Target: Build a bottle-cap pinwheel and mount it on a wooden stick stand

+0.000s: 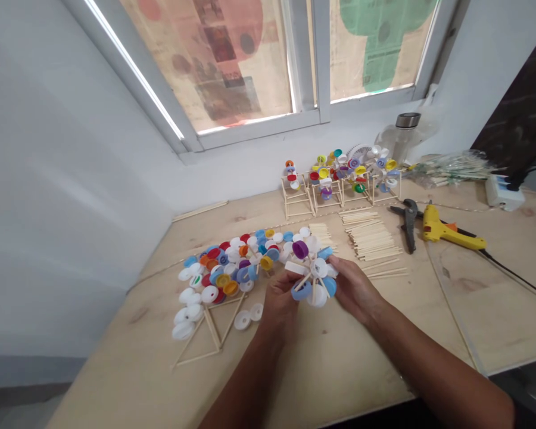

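Observation:
Between my two hands is a wheel of bottle caps (318,268), with white, blue and purple caps joined by short sticks around a white cap in the middle. My left hand (280,301) grips its left side, fingers closed near a white cap and a blue one. On the other side my right hand (355,286) holds the rim by the blue and white caps; its fingertips are partly hidden behind the wheel. A heap of loose bottle caps (223,259) in many colours lies left of the wheel. Stick frames (212,328) rest on the table beside the heap.
Several finished cap wheels on stick stands (297,199) line the back. Bundles of wooden sticks (373,237) lie right of centre. Farther right are pliers-like cutters (410,223), a yellow glue gun (449,229) with its cord, a power strip (504,192) and a bottle (399,140).

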